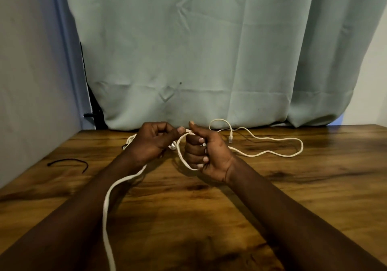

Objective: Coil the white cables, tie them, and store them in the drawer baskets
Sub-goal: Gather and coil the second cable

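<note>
White cable (272, 140) | right hand (206, 151) fist clamped round its loop | left hand (152, 140) pinching it | wooden table (293, 197)

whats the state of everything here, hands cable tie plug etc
left hand: pinches the white cable
right hand: fingers curled round one loop of cable
white cable: barely coiled, untied, the rest slack on the table
plug: free, lying on the table
black tie: loose on the table, unused
curtain: drawn, hanging down behind the table
</note>
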Available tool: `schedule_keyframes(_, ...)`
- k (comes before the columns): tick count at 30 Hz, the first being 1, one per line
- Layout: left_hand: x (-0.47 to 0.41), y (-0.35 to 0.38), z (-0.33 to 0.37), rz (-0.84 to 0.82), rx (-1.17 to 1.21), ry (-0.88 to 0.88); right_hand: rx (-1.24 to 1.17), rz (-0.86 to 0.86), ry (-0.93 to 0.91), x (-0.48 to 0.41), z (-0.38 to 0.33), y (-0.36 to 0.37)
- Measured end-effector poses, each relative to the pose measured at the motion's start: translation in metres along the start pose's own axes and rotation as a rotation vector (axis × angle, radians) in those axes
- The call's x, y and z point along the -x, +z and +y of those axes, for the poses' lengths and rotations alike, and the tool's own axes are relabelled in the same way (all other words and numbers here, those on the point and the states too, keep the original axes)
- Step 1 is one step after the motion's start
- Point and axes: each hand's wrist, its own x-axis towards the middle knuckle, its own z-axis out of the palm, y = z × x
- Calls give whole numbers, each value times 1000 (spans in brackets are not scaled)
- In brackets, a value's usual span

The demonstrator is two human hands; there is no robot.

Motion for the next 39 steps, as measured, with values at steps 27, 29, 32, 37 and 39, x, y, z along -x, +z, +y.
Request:
schedule_keyframes(27,5,9,-6,-281,-447,-112,-433,316,-466,34,-55,-47)
schedule_keyframes(29,8,15,-3,-309,-757,55,-480,355,-512,34,-55,-49)
schedule_keyframes(32,15,32,6,-420,-1036,183,-525,429,-563,32,-55,-56)
schedule_keyframes(37,18,54,21,-557,-1070,239,-152,592,-507,28,-49,-56)
schedule_keyframes(39,18,53,20,-575,-1034,264,117,686,-473,20,-41,-46)
